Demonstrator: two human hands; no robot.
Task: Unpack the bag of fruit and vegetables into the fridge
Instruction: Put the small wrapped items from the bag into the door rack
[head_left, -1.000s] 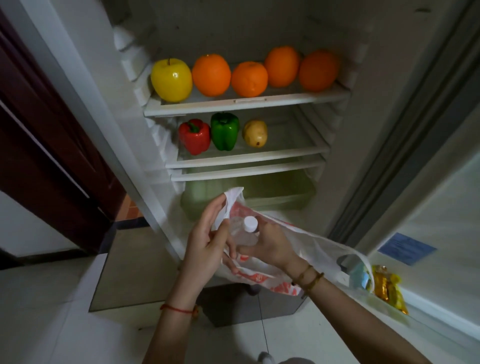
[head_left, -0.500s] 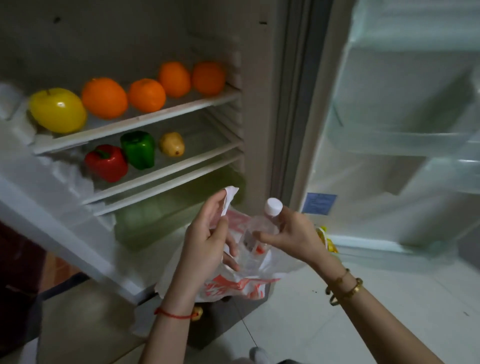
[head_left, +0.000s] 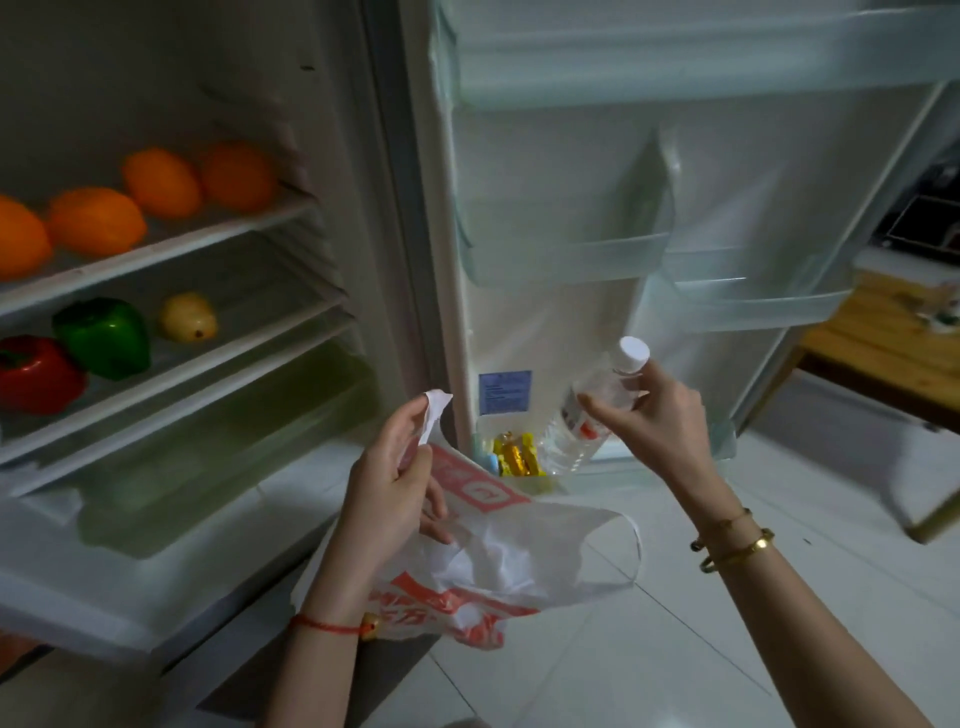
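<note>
My left hand grips the handle of a white plastic bag with red print, which hangs open below it. My right hand holds a clear water bottle with a white cap, tilted, in front of the open fridge door. The bottle's lower end hangs above the bottom door bin. Inside the fridge, several oranges sit on the upper shelf. A red pepper, a green pepper and a yellowish potato sit on the shelf below.
The bottom door bin holds yellow packets and a small blue item. Clear empty door bins hang higher on the door. A greenish crisper drawer lies under the shelves. A wooden table stands at the right over the white tiled floor.
The bottle has come out of the bag and moved right and up, toward the fridge door. My view has swung right from the shelves to the door. The left hand still holds the bag.
</note>
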